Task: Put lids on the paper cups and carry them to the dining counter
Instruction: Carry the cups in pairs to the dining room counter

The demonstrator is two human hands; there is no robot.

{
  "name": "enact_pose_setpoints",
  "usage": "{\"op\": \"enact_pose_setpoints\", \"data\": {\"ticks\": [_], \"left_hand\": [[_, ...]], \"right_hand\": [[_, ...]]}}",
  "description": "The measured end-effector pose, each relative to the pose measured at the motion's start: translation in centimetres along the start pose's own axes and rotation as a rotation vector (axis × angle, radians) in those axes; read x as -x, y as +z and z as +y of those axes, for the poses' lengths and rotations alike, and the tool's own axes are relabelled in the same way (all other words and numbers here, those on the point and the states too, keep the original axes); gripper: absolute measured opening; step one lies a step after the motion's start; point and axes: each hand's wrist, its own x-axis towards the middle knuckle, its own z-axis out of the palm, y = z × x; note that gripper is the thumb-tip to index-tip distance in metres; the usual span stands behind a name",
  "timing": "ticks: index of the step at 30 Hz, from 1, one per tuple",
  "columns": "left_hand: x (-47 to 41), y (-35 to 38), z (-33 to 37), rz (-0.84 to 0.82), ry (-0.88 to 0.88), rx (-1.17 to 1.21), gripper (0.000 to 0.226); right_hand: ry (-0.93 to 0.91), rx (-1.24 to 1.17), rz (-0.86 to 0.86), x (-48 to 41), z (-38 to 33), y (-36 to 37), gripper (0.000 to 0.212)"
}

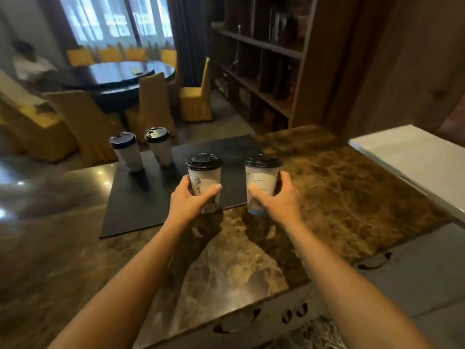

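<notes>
On the dark mat (141, 210) at left stand two lidded cups (130, 153), upright and just beside each other, seemingly already delivered. The left hand (192, 197) is wrapped around a third lidded cup (205, 183) and the right hand (279, 197) around a fourth (261, 185), both upright at the mat's near edge, probably to set them down level on the marble counter (352, 185). Whether either base touches the surface is unclear, and the room beyond is blurred.

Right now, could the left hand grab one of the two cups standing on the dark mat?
Probably not yet. The left hand is already wrapped around a lidded cup, so it isn't free. The two cups on the dark mat stand farther out, with nothing blocking the way once that cup is set down.
</notes>
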Motion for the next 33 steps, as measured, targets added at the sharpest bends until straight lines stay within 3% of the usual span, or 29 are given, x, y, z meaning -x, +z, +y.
{"op": "enact_pose_setpoints", "data": {"ticks": [7,12,16,21,26,33], "left_hand": [[-12.3,-0.4,-1.9,0.161,-0.071,-0.064,0.074],[-21.3,1.8,-4.6,0.249,-0.118,-0.117,0.060],[-26.0,2.9,-6.9,0.257,-0.051,-0.168,0.075],[-27.9,3.9,-9.3,0.280,-0.080,-0.037,0.067],[-27.8,3.9,-10.6,0.296,-0.123,-0.052,0.061],[-25.4,3.4,-10.0,0.157,-0.298,-0.291,0.078]], "right_hand": [[-0.063,-0.026,-0.150,-13.6,0.5,9.3,0.074],[-0.062,-0.025,-0.200,-22.4,2.3,15.1,0.085],[-0.044,0.002,-0.231,-27.5,4.0,19.5,0.083],[-0.149,-0.073,-0.160,-28.5,5.2,21.8,0.073],[-0.100,-0.042,-0.187,-27.9,6.6,22.2,0.074],[0.023,0.085,-0.329,-26.2,5.6,21.2,0.101]]}}
